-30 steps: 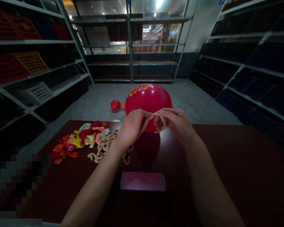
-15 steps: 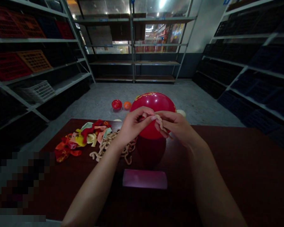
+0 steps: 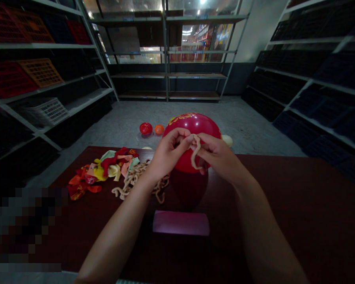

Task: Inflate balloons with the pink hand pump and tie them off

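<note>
A large inflated red balloon (image 3: 195,122) with yellow print is right behind my hands, its neck hidden by my fingers. My left hand (image 3: 173,152) is closed in a pinch at the balloon's near end. My right hand (image 3: 217,156) meets it there, thumb and fingers pinched around a short, wavy beige cord (image 3: 196,154). The cord's top is at the fingertips of both hands, and its lower part hangs in front of the balloon. Left of the hands lies a pile of similar beige cords (image 3: 136,177), partly covered by my left forearm.
Uninflated balloons (image 3: 106,169) in several colours lie on the left of the dark brown table (image 3: 272,205). A pink-purple, long curved object (image 3: 181,223) lies near the front. Red (image 3: 146,128) and orange balls (image 3: 159,129) are on the floor. Shelves with crates (image 3: 41,73) stand around.
The beige cord has swung out from the right hand's fingers and hangs lower and more to the left. Both hands stay pinched together at the balloon, and the view has tilted slightly.
</note>
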A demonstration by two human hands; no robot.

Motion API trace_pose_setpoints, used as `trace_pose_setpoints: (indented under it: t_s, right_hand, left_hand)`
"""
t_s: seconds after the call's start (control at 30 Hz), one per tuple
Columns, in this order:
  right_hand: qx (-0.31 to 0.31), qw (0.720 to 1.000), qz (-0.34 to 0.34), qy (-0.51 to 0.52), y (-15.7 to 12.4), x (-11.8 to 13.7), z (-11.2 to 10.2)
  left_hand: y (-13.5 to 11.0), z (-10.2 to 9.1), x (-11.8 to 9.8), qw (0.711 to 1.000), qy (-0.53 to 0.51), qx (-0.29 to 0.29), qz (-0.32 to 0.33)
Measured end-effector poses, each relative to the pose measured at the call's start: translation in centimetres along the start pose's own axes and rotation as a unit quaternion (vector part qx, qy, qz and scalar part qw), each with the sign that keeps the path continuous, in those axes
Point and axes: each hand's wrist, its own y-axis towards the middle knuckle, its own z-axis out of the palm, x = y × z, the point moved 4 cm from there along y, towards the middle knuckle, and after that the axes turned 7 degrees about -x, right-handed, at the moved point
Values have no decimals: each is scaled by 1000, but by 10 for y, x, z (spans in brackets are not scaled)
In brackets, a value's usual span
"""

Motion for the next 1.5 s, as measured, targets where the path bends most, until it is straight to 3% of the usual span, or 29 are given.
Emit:
trace_pose_setpoints:
  t_s: [0.2, 0.53, 0.8, 0.93, 1.1, 1.33, 1.5]
  right_hand:
    - [36, 999, 33, -11, -6, 8, 3]
    - [-67, 996, 56, 34, 0, 0, 10]
    - [-127, 992, 24, 5, -2, 3, -5]
    - [-129, 992, 6, -11, -1, 3, -9]
    - [-141, 990, 4, -11, 0, 2, -12]
    - [-164, 983, -46, -74, 1, 1, -12]
    - [-200, 962, -96, -161, -1, 4, -10]
  left_hand:
    - [2, -3, -1, 1000, 14, -17, -5]
    - [1, -1, 1, 999, 1, -16, -36]
    - [-4, 2, -6, 994, 74, -2, 85]
    - [-7, 5, -12, 976, 167, 32, 135]
    - [-7, 5, -15, 950, 244, 26, 192]
    - [-8, 8, -18, 915, 330, 28, 232]
    - [-8, 8, -14, 893, 390, -19, 222]
